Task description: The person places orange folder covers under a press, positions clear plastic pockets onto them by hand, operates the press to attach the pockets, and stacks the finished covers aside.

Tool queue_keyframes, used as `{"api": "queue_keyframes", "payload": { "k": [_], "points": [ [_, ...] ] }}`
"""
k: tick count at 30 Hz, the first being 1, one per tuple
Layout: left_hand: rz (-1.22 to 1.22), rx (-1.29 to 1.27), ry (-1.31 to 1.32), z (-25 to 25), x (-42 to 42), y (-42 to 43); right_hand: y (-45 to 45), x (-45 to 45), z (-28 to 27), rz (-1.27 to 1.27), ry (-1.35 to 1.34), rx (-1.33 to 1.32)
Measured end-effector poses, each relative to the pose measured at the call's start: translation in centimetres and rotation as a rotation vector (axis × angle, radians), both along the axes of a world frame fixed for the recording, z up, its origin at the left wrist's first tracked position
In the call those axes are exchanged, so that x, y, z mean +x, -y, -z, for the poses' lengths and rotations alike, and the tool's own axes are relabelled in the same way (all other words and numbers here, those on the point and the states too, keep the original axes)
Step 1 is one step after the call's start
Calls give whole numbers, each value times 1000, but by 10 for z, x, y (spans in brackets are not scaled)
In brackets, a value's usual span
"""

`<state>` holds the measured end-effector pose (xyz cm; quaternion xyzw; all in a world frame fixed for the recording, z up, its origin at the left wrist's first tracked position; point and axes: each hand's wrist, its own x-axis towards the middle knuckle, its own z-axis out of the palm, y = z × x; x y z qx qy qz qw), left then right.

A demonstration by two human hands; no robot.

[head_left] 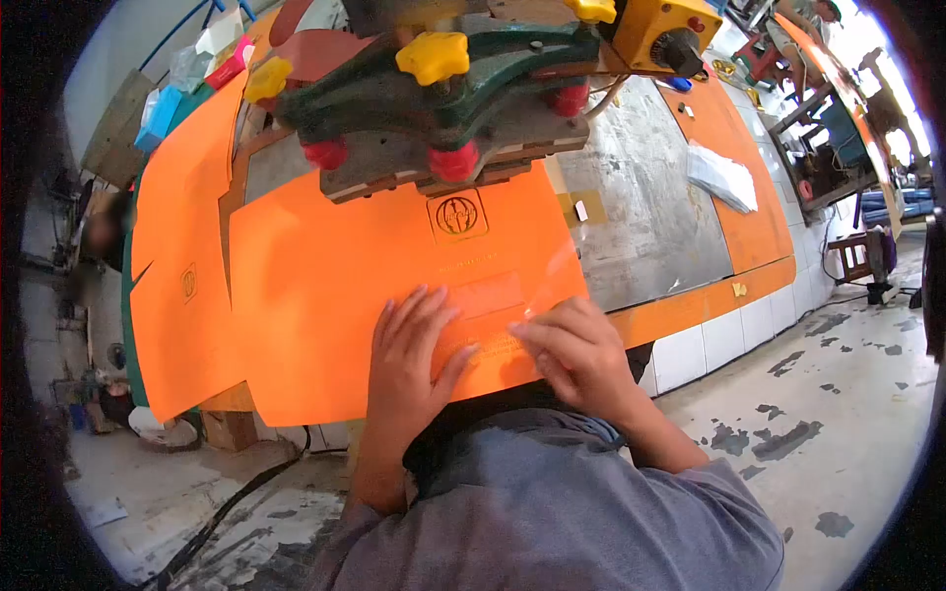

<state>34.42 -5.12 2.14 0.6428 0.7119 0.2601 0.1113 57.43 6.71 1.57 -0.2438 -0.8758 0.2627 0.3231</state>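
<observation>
Orange sheet [315, 295] on the near side of the press [473, 103], long axis left to right. Hands apart: left hand [409, 345], nearer the press, flat on the sheet; right hand [581, 353] curled, grip uncertain. The press blocks the far edge; a metal plate [645, 212] lies to its right.
</observation>
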Motion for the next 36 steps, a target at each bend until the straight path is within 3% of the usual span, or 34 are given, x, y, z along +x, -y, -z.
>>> {"api": "queue_keyframes", "payload": {
  "k": [6,9,14,18,22,23,25,29,31,32,33,35,36],
  "points": [
    [258,160,78,-1,14,-13,11,-9,-24,-421,-177,-206],
    [269,139,296,-2,15,-9,2,3,-28,-353,-254,-271],
    [229,84,548,-12,11,6,-6,22,-18,24,-363,-483],
    [306,104,729,-6,5,17,-3,29,-5,70,-360,-571],
    [405,107,697,-4,-8,20,-7,38,-11,-18,-171,-606],
    [402,71,557,-11,-13,20,-10,38,-13,-42,-118,-613],
    [390,36,417,-20,-27,24,-18,36,-10,65,-49,-375],
    [-404,49,305,-24,-83,49,-40,33,9,222,-135,-188],
    [-764,31,184,-12,-122,68,-51,36,15,316,-102,-265],
    [-779,38,177,-7,-135,75,-56,36,18,337,-101,-287],
    [-910,-50,-120,-7,-142,79,-61,36,22,357,-100,-308],
    [-1048,-144,-426,-9,-152,84,-63,36,27,375,-118,-361],
    [-1094,-272,-349,-16,-155,79,-64,37,30,377,-120,-368]
  ]
}}
